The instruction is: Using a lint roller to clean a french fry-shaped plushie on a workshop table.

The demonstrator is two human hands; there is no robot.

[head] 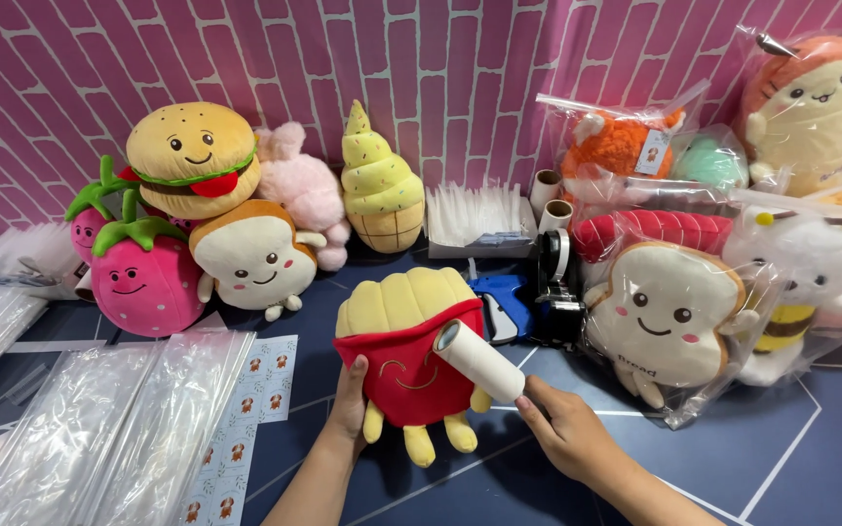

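Note:
A plush toy shaped like a red box of yellow fries (407, 346), with yellow legs, stands upright on the dark blue floor in the middle. My left hand (349, 399) grips its lower left side. My right hand (562, 429) holds a white lint roller (479, 360) by its near end, and the roller's far end rests against the toy's upper right front.
Stacks of clear plastic bags (109, 429) and a sticker sheet (246, 419) lie at left. Loose plush toys, a burger (192, 146), strawberry (138, 278), toast (250, 255) and ice cream (379, 180), line the pink wall. Bagged plush toys (669, 312) pile at right. A blue tagging gun (499, 302) and tape dispenser (557, 282) sit behind.

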